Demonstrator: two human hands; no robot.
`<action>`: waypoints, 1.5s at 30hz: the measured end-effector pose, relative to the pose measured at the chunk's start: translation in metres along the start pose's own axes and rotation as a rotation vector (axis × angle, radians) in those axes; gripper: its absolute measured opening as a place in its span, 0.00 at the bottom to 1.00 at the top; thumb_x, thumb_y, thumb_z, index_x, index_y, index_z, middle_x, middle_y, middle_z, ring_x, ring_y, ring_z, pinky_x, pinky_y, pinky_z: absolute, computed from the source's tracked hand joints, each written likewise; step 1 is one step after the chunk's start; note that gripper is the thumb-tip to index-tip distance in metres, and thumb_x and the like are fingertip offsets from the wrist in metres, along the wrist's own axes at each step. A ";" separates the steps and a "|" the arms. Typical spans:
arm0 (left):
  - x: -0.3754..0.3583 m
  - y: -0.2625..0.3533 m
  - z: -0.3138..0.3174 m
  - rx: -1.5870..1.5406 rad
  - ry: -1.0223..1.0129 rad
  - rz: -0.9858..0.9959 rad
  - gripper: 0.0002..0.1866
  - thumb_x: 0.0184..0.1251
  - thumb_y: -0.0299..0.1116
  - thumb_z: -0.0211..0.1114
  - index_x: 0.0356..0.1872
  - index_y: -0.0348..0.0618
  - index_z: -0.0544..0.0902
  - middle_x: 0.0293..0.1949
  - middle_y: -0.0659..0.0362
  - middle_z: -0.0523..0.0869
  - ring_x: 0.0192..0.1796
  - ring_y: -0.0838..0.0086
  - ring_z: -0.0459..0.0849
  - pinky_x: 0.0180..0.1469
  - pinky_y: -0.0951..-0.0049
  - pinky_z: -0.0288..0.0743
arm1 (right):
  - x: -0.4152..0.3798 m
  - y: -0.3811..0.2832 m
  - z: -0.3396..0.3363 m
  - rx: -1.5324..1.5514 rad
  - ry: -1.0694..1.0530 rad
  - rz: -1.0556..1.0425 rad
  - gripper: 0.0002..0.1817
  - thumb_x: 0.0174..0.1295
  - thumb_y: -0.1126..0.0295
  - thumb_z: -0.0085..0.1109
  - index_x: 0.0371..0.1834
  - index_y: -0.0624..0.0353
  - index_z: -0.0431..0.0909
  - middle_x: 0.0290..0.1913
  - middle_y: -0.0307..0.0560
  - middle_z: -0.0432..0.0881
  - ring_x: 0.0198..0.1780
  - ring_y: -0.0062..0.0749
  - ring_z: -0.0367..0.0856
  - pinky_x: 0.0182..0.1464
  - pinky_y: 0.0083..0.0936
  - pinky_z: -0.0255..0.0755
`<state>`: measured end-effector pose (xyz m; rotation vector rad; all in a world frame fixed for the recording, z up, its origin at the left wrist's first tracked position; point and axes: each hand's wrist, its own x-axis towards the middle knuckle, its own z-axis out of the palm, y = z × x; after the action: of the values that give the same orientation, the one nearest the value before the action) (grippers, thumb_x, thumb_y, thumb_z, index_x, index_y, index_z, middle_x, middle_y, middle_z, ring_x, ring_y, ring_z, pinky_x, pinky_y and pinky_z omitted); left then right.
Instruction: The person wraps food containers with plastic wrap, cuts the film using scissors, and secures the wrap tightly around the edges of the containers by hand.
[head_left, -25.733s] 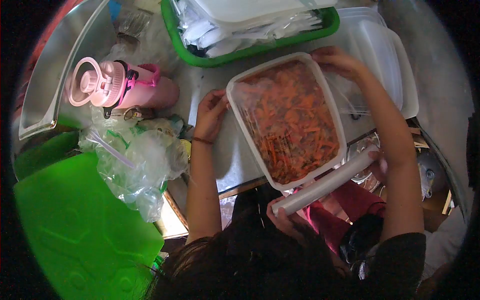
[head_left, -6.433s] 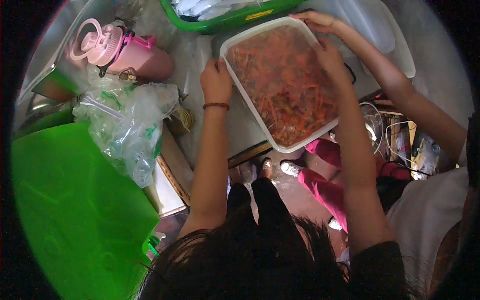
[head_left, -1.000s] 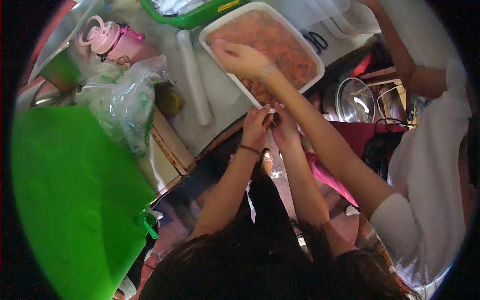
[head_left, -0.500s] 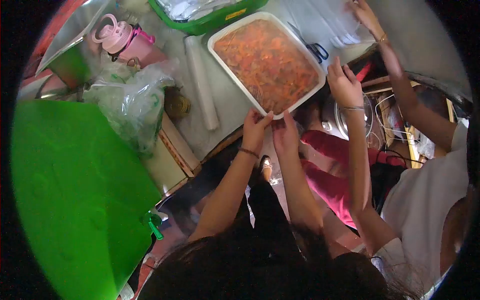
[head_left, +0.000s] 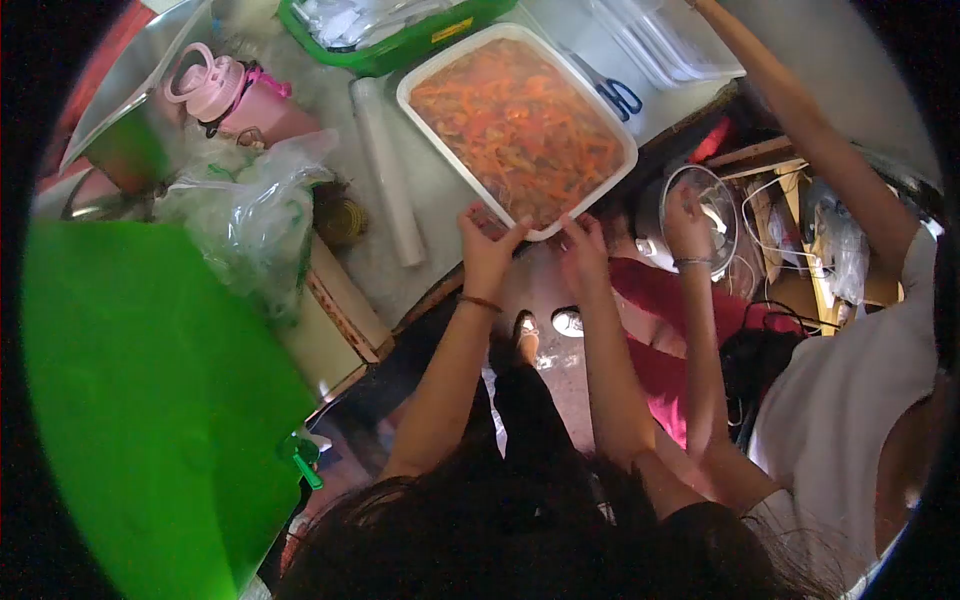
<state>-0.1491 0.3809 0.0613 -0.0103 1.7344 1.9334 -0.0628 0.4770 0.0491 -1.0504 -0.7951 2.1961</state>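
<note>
A white rectangular plastic tub [head_left: 618, 170] holds an orange and brown mix of shredded food [head_left: 520, 120], its surface slightly hazy. My left hand [head_left: 488, 245] is closed at the tub's near edge, thumb on the rim and fingers at the side. Just right of it, at the same corner, my right hand [head_left: 585, 248] has its thumb and fingertips closed on the rim. To the left on the table lies a long pale roll [head_left: 388, 170]. Dark-handled scissors [head_left: 618, 98] rest along the tub's right side.
A green basket [head_left: 400, 50] stands behind the tub, and clear plastic lids or containers [head_left: 665, 50] lie at right. A pink bottle [head_left: 255, 105] and a plastic bag [head_left: 245, 215] sit left, above a green sheet [head_left: 150, 400]. A co-worker's hand [head_left: 688, 225] hangs at right.
My hands have moved slightly apart along the tub's near corner, the left one leftward. The co-worker's nearer hand has dropped away from the tub's right corner. The view has shifted slightly.
</note>
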 end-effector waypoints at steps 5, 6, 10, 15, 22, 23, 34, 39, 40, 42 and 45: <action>0.022 0.002 -0.004 -0.136 0.116 0.003 0.22 0.60 0.39 0.63 0.47 0.36 0.67 0.39 0.58 0.73 0.38 0.77 0.73 0.40 0.77 0.71 | 0.016 -0.012 -0.011 0.056 -0.076 0.007 0.08 0.61 0.70 0.54 0.43 0.53 0.72 0.41 0.38 0.76 0.44 0.27 0.73 0.50 0.29 0.66; 0.026 0.003 -0.004 -0.149 0.133 0.013 0.20 0.61 0.39 0.62 0.46 0.36 0.68 0.39 0.59 0.73 0.37 0.77 0.74 0.39 0.77 0.71 | 0.020 -0.007 -0.014 0.054 -0.094 -0.009 0.08 0.61 0.69 0.55 0.43 0.53 0.72 0.41 0.38 0.76 0.44 0.27 0.73 0.50 0.29 0.66; 0.048 0.003 -0.010 -0.289 0.133 -0.023 0.15 0.64 0.37 0.58 0.44 0.37 0.70 0.37 0.61 0.74 0.36 0.79 0.74 0.38 0.78 0.71 | 0.017 -0.008 -0.007 0.138 -0.102 0.002 0.10 0.60 0.69 0.56 0.43 0.58 0.70 0.38 0.40 0.76 0.42 0.28 0.74 0.46 0.27 0.69; 0.056 0.002 -0.014 -0.435 0.137 -0.080 0.13 0.63 0.34 0.59 0.43 0.38 0.71 0.34 0.62 0.74 0.35 0.79 0.74 0.38 0.78 0.71 | 0.015 0.008 -0.011 0.206 -0.028 -0.025 0.10 0.59 0.71 0.57 0.43 0.55 0.70 0.41 0.39 0.76 0.43 0.26 0.74 0.47 0.23 0.67; 0.019 -0.004 -0.009 -0.006 0.330 0.212 0.08 0.59 0.27 0.61 0.37 0.37 0.75 0.31 0.62 0.77 0.35 0.77 0.75 0.40 0.78 0.70 | -0.046 0.040 0.032 0.033 0.009 0.038 0.12 0.56 0.73 0.60 0.42 0.59 0.69 0.39 0.40 0.74 0.40 0.27 0.74 0.42 0.24 0.72; 0.013 -0.004 -0.008 0.099 0.314 0.251 0.07 0.58 0.26 0.61 0.36 0.36 0.76 0.31 0.62 0.77 0.35 0.77 0.75 0.40 0.78 0.70 | -0.049 0.042 0.034 0.071 0.005 0.072 0.11 0.57 0.72 0.59 0.41 0.59 0.69 0.38 0.40 0.75 0.40 0.26 0.75 0.43 0.24 0.72; 0.015 0.001 -0.004 -0.257 0.243 0.027 0.10 0.59 0.31 0.63 0.37 0.34 0.78 0.30 0.62 0.79 0.31 0.83 0.73 0.33 0.82 0.68 | -0.033 0.056 0.040 0.096 -0.039 0.159 0.13 0.56 0.71 0.60 0.43 0.62 0.74 0.41 0.41 0.78 0.41 0.25 0.76 0.45 0.21 0.70; 0.016 0.001 -0.009 -0.211 0.153 -0.069 0.13 0.59 0.34 0.64 0.36 0.33 0.78 0.26 0.63 0.79 0.26 0.83 0.73 0.27 0.83 0.67 | -0.027 0.064 0.048 0.182 0.006 0.153 0.12 0.55 0.71 0.62 0.42 0.62 0.76 0.40 0.41 0.79 0.41 0.23 0.76 0.44 0.19 0.70; 0.016 -0.001 -0.011 -0.206 0.150 -0.066 0.13 0.59 0.35 0.64 0.36 0.33 0.78 0.26 0.63 0.79 0.25 0.82 0.73 0.26 0.83 0.67 | -0.027 0.066 0.049 0.185 0.009 0.135 0.12 0.55 0.70 0.62 0.41 0.62 0.76 0.39 0.41 0.80 0.41 0.23 0.76 0.43 0.19 0.70; 0.016 -0.005 -0.014 -0.182 0.153 -0.064 0.13 0.60 0.35 0.63 0.36 0.33 0.78 0.25 0.63 0.79 0.25 0.82 0.74 0.27 0.83 0.68 | -0.028 0.068 0.050 0.160 0.035 0.094 0.11 0.55 0.70 0.62 0.39 0.63 0.77 0.37 0.41 0.80 0.39 0.23 0.77 0.42 0.19 0.71; 0.014 -0.004 -0.014 -0.127 0.162 -0.046 0.13 0.60 0.35 0.62 0.36 0.33 0.78 0.26 0.63 0.79 0.27 0.82 0.75 0.29 0.82 0.70 | -0.026 0.071 0.049 0.058 0.100 0.045 0.10 0.55 0.71 0.62 0.38 0.65 0.78 0.35 0.41 0.80 0.36 0.23 0.78 0.39 0.20 0.72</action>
<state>-0.1645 0.3733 0.0503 -0.2572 1.6931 2.0535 -0.1065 0.3989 0.0356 -1.1492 -0.6657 2.1718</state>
